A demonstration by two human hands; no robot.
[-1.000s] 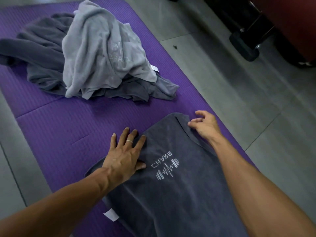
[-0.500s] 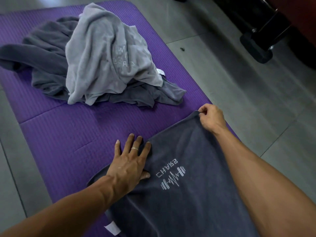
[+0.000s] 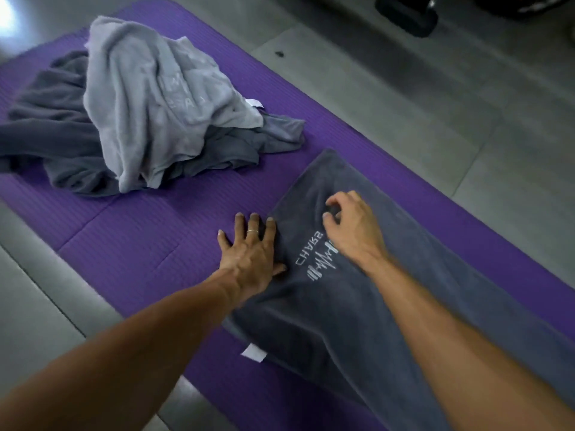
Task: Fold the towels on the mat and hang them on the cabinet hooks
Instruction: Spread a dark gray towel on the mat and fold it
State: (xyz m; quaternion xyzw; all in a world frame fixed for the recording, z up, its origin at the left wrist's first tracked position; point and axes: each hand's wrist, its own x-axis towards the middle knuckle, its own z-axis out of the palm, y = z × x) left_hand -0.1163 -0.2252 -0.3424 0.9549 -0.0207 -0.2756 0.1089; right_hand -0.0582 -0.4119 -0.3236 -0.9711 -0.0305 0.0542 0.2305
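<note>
A dark grey towel [image 3: 357, 321] with a white logo lies spread on the purple mat [image 3: 140, 244], its length running from near me to the far right. My left hand [image 3: 252, 253] presses flat on its left edge, fingers straight and partly on the mat. My right hand [image 3: 351, 225] is over the towel just beyond the logo, fingers loosely curled and holding nothing. A crumpled light grey towel [image 3: 155, 98] sits on top of other dark grey towels [image 3: 46, 132] at the mat's far left.
Grey tiled floor [image 3: 435, 119] surrounds the mat on the right and left. A black object [image 3: 407, 14] stands on the floor at the top right. A white label [image 3: 253, 353] sticks out from the spread towel's near left edge.
My right hand let go of the towel's far corner and drew back toward the logo. The far end now lies flat. My left hand stays pressed on the left edge.
</note>
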